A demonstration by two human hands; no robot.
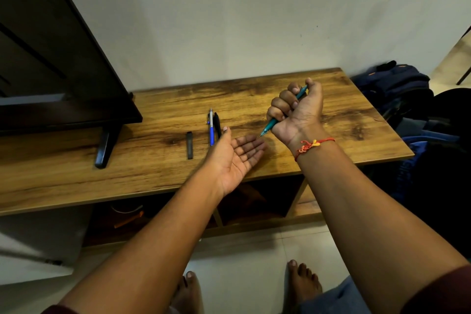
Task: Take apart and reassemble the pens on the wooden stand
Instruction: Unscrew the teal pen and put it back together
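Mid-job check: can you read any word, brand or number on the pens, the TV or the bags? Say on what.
No text can be read anywhere.
Teal pen in the right hand: no print shows.
Blue pen, black pen, dark short piece: too small to tell.
Blue bag: pale marks, too blurred to read.
TV: no brand shows.
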